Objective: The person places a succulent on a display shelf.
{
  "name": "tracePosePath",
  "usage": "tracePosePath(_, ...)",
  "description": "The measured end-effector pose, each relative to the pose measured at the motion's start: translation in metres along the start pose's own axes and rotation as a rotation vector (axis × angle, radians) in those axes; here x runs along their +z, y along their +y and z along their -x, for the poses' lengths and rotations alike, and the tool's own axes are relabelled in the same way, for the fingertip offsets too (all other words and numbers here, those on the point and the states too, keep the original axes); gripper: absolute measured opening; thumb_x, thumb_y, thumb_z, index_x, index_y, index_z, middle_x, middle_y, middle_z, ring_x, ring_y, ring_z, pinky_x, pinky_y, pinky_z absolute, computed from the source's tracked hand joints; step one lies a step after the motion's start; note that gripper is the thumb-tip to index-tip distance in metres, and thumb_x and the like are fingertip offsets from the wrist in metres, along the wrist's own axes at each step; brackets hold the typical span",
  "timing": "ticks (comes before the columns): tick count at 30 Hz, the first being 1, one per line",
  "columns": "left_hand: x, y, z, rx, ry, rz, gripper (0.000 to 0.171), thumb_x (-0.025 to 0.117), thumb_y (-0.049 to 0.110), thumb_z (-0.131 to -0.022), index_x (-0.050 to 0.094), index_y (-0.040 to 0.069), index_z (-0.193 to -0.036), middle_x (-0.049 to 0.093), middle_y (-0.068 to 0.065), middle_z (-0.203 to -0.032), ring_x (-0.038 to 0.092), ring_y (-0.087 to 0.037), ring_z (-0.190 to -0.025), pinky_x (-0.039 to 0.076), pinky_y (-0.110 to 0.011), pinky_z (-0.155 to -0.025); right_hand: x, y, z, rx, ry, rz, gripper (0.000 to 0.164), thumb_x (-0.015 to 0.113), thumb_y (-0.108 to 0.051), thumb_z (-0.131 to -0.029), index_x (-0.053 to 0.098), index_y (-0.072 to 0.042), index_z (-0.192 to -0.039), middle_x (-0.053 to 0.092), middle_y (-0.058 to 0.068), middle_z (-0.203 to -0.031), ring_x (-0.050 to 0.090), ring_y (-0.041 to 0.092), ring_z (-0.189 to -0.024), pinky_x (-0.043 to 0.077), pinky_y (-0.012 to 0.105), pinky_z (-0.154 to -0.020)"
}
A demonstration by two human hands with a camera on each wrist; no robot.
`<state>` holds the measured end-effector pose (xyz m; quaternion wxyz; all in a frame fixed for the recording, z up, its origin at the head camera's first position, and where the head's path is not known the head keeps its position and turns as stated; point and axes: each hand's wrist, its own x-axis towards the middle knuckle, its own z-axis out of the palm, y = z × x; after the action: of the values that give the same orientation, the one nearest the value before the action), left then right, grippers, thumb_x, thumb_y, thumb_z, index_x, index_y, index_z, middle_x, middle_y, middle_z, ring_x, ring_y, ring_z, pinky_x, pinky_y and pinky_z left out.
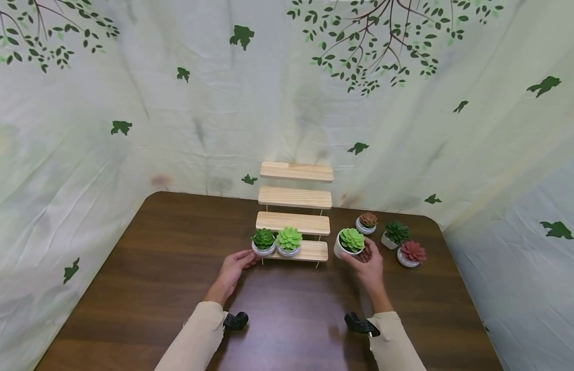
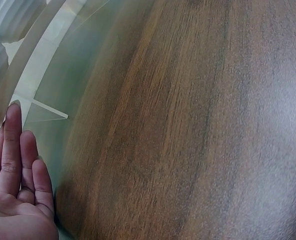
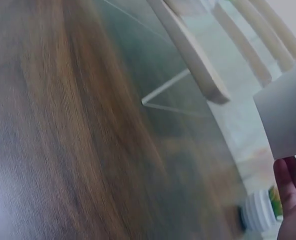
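My right hand (image 1: 369,265) grips a white pot with a bright green succulent (image 1: 351,240), just off the right end of the lowest shelf of a tiered wooden stand (image 1: 313,251). In the right wrist view, the plain side of that pot (image 3: 283,115) shows, with fingers beneath and beside it. My left hand (image 1: 234,267) is at the lowest shelf's left end, fingers fairly straight in the left wrist view; the thumb is mostly out of sight. On that shelf stand a dark green succulent (image 1: 263,239) and a light green succulent (image 1: 289,238), side by side in ribbed pots.
To the right on the brown table (image 1: 175,247) stand a brownish succulent (image 1: 367,220), a dark green plant (image 1: 396,232) in a white pot and a red succulent (image 1: 412,251). The upper three shelves bear nothing. A leaf-patterned curtain (image 1: 287,103) hangs behind the table.
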<state>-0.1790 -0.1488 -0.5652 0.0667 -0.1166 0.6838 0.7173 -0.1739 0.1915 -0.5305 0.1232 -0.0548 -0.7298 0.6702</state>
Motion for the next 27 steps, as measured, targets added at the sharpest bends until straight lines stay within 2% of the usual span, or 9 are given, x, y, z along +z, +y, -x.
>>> tracePosePath(3,0.000,0.000,0.000,0.002,-0.003,0.002,0.032,0.058,0.009,-0.096,0.058,-0.014,-0.118,0.072,-0.004,-0.090,0.062,-0.008,-0.080,0.045,-0.028,-0.080,0.006,-0.005,0.002,-0.013,-0.033,0.020,0.066,0.079,0.007,-0.074,0.047,0.004,-0.132,0.057,0.020,-0.124,0.055,0.001,-0.102,0.045,0.013,-0.085)
tracePosePath(7,0.000,0.000,0.001,0.009,-0.012,0.001,0.033,0.058,0.010,-0.096,0.058,-0.015,-0.118,0.072,-0.003,-0.089,0.063,-0.008,-0.080,0.046,-0.027,-0.079,0.015,-0.009,0.004,-0.016,-0.083,0.056,0.070,0.081,0.003,-0.073,0.047,0.003,-0.133,0.055,0.022,-0.127,0.054,0.010,-0.109,0.043,0.014,-0.088)
tracePosePath(13,-0.002,0.001,0.001,0.007,-0.010,-0.003,0.033,0.058,0.009,-0.096,0.058,-0.015,-0.118,0.072,-0.003,-0.088,0.063,-0.008,-0.080,0.046,-0.028,-0.079,0.030,-0.013,0.006,-0.018,-0.153,0.071,0.072,0.082,0.000,-0.073,0.046,0.003,-0.135,0.055,0.022,-0.131,0.053,0.028,-0.119,0.044,0.026,-0.096)
tracePosePath(19,-0.001,0.002,-0.002,-0.012,-0.002,-0.006,0.033,0.056,0.008,-0.097,0.057,-0.014,-0.121,0.072,-0.003,-0.091,0.063,-0.007,-0.081,0.045,-0.028,-0.081,0.042,-0.012,0.006,-0.024,-0.195,0.072,0.071,0.083,-0.002,-0.072,0.049,0.004,-0.134,0.057,0.023,-0.129,0.055,0.029,-0.118,0.045,0.032,-0.097)
tracePosePath(27,-0.001,0.002,0.002,-0.003,-0.004,0.004,0.034,0.058,0.010,-0.096,0.058,-0.015,-0.119,0.073,-0.005,-0.090,0.064,-0.007,-0.080,0.046,-0.027,-0.079,0.052,-0.012,0.006,-0.008,-0.237,0.058,0.069,0.082,0.001,-0.072,0.049,0.006,-0.133,0.056,0.025,-0.128,0.054,0.031,-0.119,0.043,0.040,-0.099)
